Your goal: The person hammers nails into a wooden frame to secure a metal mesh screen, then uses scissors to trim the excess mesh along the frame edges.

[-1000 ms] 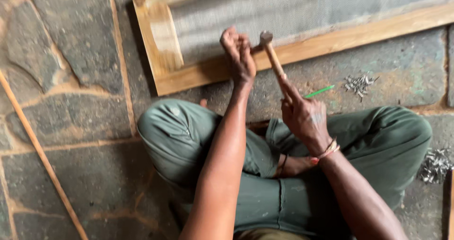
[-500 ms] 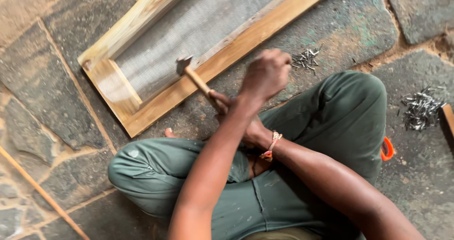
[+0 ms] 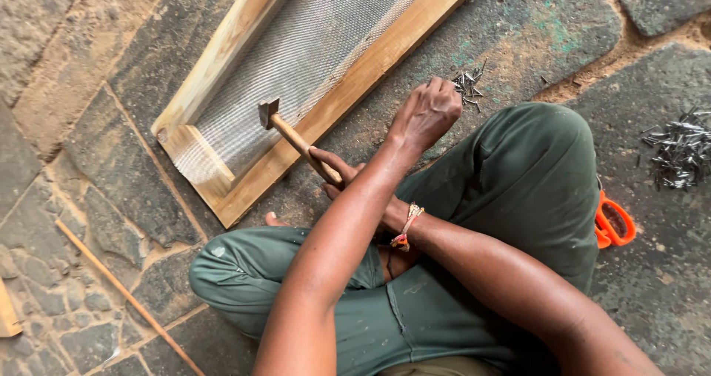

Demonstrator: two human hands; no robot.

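I sit cross-legged in green trousers on a stone floor, my arms crossed over each other. My right hand (image 3: 332,174), with a bead bracelet at the wrist, grips the wooden handle of a hammer (image 3: 285,129). The hammer's metal head hangs over a wooden frame (image 3: 370,68) covered with wire mesh (image 3: 296,65). My left hand (image 3: 426,113) reaches over my right knee. Its curled fingers touch a small pile of nails (image 3: 468,83) on the floor beside the frame. Whether they pinch a nail is hidden.
A bigger heap of nails (image 3: 678,154) lies at the right edge. An orange-handled tool (image 3: 613,224) pokes out from behind my knee. A thin wooden stick (image 3: 126,294) lies slantwise at the lower left on the uneven stone paving.
My left hand left the frame edge and swung right to the small nail pile. The view turned, and the hammer sank lower over the frame.
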